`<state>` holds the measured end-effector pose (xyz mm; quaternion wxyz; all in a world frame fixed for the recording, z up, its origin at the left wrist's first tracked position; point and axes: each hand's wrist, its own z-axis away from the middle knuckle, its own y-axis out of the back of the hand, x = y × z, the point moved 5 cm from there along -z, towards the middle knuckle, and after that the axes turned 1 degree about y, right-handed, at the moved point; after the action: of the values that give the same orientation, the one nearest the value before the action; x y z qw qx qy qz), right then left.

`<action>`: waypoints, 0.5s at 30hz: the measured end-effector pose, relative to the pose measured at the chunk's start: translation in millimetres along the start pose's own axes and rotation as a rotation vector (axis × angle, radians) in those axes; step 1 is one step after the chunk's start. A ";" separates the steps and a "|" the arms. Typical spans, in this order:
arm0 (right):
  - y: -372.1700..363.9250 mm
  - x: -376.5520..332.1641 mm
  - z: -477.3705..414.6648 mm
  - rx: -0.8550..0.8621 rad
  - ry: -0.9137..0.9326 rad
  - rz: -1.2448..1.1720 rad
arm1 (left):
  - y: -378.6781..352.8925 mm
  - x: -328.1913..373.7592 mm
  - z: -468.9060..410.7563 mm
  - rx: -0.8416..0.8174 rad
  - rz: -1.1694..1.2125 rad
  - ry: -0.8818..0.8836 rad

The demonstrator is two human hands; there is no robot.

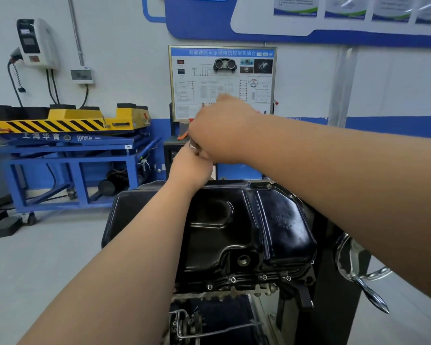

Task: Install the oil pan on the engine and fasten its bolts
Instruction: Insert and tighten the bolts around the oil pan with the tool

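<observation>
Forearms (115,265), left hand (189,168) gripping silver tool (192,144), oil pan (234,227), grey floor (47,257), white wall (125,58)

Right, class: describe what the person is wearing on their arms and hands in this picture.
Both forearms are bare as far as the frame shows: no sleeves, gloves or watch in view. The left hand has a silvery band near a finger, possibly a ring; the right hand shows nothing worn.

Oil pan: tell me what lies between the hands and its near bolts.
Head view: between the left hand, right hand and the bolts lies only the pan, its drain hole just behind the bolts. No loose tool shows there.
</observation>
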<state>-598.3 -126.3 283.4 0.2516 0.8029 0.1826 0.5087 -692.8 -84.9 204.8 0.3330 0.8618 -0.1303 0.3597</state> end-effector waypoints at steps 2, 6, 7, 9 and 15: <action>-9.7 11.6 4.8 -0.074 -0.201 -0.241 | -2.5 4.2 3.7 -0.006 0.045 0.024; -10.7 7.9 6.6 -0.083 -0.171 -0.260 | -5.4 8.0 5.3 -0.031 0.029 -0.062; -2.3 5.1 7.9 -0.041 -0.080 -0.180 | -5.1 8.0 5.5 -0.036 -0.023 -0.086; 1.8 6.7 6.3 0.007 0.102 -0.003 | -5.4 2.7 3.5 -0.060 -0.064 -0.049; -7.6 12.7 5.2 0.031 -0.167 -0.196 | 7.3 5.2 7.0 0.093 -0.158 -0.029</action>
<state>-588.6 -114.4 286.3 0.3019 0.8245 0.2466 0.4101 -688.8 -94.9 208.3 0.3183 0.8889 -0.0499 0.3256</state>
